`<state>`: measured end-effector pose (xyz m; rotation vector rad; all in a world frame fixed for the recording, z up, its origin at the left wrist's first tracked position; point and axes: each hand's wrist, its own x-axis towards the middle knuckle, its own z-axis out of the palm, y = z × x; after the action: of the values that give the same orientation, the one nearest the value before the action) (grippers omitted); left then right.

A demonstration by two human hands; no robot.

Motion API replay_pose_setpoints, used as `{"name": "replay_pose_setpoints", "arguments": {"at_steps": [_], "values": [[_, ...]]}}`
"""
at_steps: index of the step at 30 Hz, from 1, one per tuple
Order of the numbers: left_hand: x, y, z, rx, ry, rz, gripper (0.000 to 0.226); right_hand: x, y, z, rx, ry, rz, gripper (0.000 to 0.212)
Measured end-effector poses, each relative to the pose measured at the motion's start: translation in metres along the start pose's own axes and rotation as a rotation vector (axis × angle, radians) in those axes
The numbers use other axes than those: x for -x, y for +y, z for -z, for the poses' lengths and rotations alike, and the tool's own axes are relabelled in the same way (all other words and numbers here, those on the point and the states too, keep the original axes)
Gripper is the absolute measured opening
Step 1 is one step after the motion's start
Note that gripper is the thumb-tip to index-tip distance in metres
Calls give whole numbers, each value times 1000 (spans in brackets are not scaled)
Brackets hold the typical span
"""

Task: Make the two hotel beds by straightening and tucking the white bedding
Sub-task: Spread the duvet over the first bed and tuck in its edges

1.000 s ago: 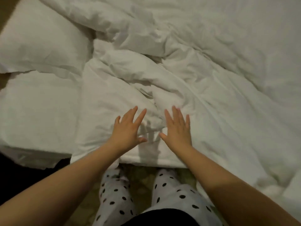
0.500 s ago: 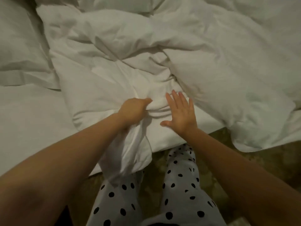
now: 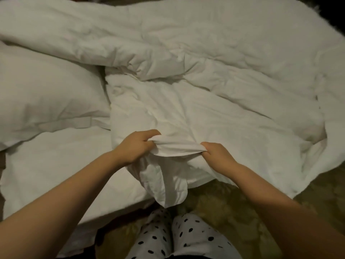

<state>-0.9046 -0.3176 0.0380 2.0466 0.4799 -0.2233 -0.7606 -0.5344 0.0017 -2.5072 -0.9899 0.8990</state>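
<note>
A rumpled white duvet (image 3: 214, 71) lies across the bed, its near edge hanging over the bedside. My left hand (image 3: 137, 144) grips a bunched fold of that near edge, fingers curled round the cloth. My right hand (image 3: 217, 154) grips the same fold a little to the right. The fold is stretched between both hands, and a loose flap of duvet (image 3: 168, 186) hangs below them toward the floor. A white pillow (image 3: 46, 98) lies at the left on the flat white sheet (image 3: 56, 174).
I stand at the bedside, my legs in white trousers with black dots (image 3: 179, 238) on a patterned olive carpet (image 3: 233, 212). The duvet's right corner (image 3: 306, 176) droops over the bed edge onto the carpet side. A dark area lies at top right.
Both hands lay flat on the duvet a second ago. My left hand then grabbed the edge, and now my right hand has also closed on it, lifting the fold.
</note>
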Motion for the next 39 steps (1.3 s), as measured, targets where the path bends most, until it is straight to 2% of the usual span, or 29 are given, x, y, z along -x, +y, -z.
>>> {"name": "replay_pose_setpoints", "arguments": {"at_steps": [6,12,19,26,32,36,39], "values": [[63,28,-8,30,42,-87,47,65,-22,11,-172,-33,-1,26],[147,48,-36,-2,78,-74,53,142,-29,-22,-160,-24,68,28],[263,45,-74,-94,85,-5,25,244,-45,-78,-133,-72,145,26],[346,24,-70,-169,114,-39,64,299,-83,-103,-18,-112,261,17],[397,6,-89,-214,25,-55,82,336,-98,-134,63,-139,243,28],[428,-3,-117,-138,-91,35,72,361,-97,-148,97,-223,230,31],[446,6,-138,-124,-199,25,75,381,-91,-152,94,-250,208,25]]}}
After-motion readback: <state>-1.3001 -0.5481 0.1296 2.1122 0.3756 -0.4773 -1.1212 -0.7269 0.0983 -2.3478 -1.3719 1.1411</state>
